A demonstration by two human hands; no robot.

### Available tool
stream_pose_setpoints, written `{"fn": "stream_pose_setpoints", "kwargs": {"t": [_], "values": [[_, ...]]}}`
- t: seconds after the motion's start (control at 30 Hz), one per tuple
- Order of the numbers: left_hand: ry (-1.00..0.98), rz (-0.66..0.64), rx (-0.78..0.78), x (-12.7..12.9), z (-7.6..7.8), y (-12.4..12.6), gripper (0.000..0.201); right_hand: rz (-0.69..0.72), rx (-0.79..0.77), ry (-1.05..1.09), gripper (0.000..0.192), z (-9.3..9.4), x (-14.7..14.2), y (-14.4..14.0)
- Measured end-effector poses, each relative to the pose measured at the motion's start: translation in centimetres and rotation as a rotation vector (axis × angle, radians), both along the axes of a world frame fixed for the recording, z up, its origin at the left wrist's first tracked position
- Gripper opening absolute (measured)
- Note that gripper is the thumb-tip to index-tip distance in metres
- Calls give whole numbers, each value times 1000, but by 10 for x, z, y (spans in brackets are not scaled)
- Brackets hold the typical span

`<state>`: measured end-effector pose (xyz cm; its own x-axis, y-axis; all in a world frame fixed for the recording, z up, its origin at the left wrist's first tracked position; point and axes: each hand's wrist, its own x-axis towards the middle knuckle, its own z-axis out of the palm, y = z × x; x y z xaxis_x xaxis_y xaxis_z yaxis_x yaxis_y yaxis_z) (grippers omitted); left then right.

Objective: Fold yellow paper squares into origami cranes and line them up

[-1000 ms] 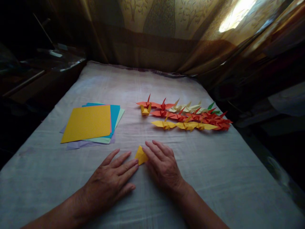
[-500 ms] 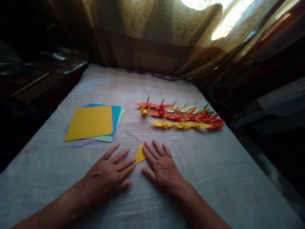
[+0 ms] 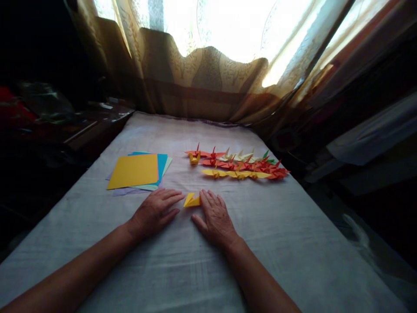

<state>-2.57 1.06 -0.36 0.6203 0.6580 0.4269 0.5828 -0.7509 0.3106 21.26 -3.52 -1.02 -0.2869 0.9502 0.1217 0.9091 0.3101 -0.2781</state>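
Note:
A small piece of folded yellow origami paper lies on the white cloth between my hands, one flap of it raised. My right hand rests flat, its fingertips covering the paper's right end. Just left of the paper is my left hand, fingers stretched out and a little apart from it. Neither hand is closed around anything. The part of the paper beneath my right fingers is hidden.
Square coloured sheets lie stacked at the left, yellow on top. Rows of folded paper cranes in yellow, red, cream and green stand at the right. A yellow folded piece sits by their left end. A curtain hangs behind.
The view has tilted up, showing more of the window. The yellow paper's outline has changed from a plain triangle to one with a lifted flap. My left fingertips have come off it.

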Motion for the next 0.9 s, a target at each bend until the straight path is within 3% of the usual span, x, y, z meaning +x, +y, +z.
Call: {"fn": "stream_pose_setpoints", "kwargs": {"t": [0.13,0.23,0.33,0.5,0.73,0.9], "values": [[-38,-9,0,15,-3,7,29,-5,44,2,61,0,-1,0],[-106,-9,-116,26,-2,9,26,-9,80,-2,57,-3,-2,2],[-224,34,-246,35,0,4,22,-15,161,15,49,-7,0,5],[-333,127,-310,45,2,-10,29,-59,327,86,41,-12,6,6],[-466,159,-417,56,-4,-16,32,-79,325,36,43,-11,3,-1],[-518,146,-484,58,-7,-16,33,-57,344,230,23,-10,5,0]]}}
